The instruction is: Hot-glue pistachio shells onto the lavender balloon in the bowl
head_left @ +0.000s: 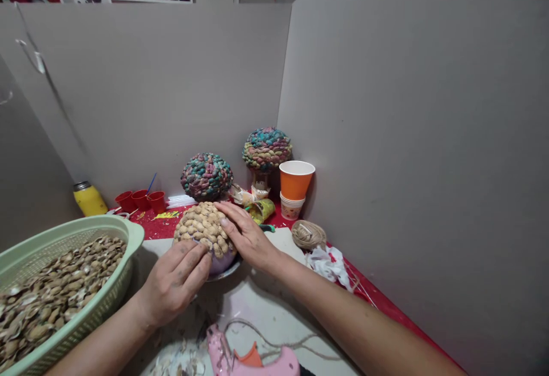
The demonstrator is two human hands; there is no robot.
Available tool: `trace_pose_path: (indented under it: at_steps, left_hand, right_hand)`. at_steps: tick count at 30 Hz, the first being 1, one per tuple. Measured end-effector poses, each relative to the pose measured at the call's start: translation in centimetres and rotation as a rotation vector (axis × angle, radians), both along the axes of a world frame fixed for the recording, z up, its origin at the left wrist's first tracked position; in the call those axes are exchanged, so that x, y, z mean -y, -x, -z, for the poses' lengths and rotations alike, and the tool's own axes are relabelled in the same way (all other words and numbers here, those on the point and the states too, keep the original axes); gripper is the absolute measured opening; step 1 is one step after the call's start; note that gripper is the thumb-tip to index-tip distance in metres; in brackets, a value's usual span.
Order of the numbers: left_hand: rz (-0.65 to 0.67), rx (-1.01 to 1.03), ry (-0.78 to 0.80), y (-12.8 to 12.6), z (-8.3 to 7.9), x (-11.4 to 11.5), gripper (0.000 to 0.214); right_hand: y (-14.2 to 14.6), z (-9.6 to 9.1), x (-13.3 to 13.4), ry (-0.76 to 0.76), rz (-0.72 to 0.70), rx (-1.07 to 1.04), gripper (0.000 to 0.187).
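A round ball (205, 224) covered on top with peanut shells sits in front of me. Its lower part shows bare purple, and it rests in a shallow dish (231, 269). Along the ball's right side and top lies my right hand (251, 239), its fingers curved over the shells to hold it. My left hand (178, 276) is at the ball's lower left front, fingers bent together and pressed against the surface. Whatever is under those fingertips is hidden. Nearer to me lies a pink glue gun (253, 362) with an orange trigger.
A green basket (136, 233) of peanut shells stands at left. Behind are two colourful shell-covered balls (206, 176), red cups (140, 199), a yellow bottle (90, 199) and an orange paper cup (295, 180). Twine (309, 234) and white plastic (329, 264) lie at right. Grey partitions enclose the table.
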State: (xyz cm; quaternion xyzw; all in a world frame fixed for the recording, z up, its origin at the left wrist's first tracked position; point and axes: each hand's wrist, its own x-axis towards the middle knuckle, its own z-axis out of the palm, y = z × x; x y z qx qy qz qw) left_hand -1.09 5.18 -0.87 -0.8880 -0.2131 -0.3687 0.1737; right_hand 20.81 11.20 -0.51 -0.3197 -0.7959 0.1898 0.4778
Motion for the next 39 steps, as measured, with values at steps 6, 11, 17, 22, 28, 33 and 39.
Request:
trace_pose_path:
  at_steps: [6, 11, 17, 22, 28, 33, 39]
  left_hand:
    - [-0.007, -0.017, 0.040, -0.1, 0.0, -0.1, 0.048]
    - [-0.026, -0.060, -0.145, -0.5, -0.4, -0.1, 0.035]
    - [-0.091, -0.095, -0.303, -1.2, -0.4, 0.0, 0.024]
    - [-0.096, -0.051, -0.268, -1.3, -0.4, -0.2, 0.027]
    - [-0.116, 0.058, -0.197, -1.8, -0.6, -0.2, 0.031]
    - [-0.092, 0.211, -0.055, -1.8, -0.5, 0.3, 0.036]
    - [-0.095, 0.435, -0.018, -1.6, -0.5, 0.5, 0.045]
  right_hand:
    - [-0.1, -0.1, 0.2, -0.009, -0.007, 0.008, 0.042]
    - [-0.2, 0.0, 0.2, -0.018, -0.007, 0.006, 0.042]
    - [-0.2, 0.1, 0.2, -0.025, -0.004, -0.003, 0.040]
    - [-0.1, 0.0, 0.3, -0.032, -0.007, -0.008, 0.039]
    - [-0.2, 0.1, 0.3, -0.023, 0.007, -0.015, 0.038]
    - [-0.2, 0.1, 0.3, -0.018, 0.007, -0.007, 0.039]
    - [-0.3, 0.2, 0.4, -0.012, 0.010, -0.013, 0.039]
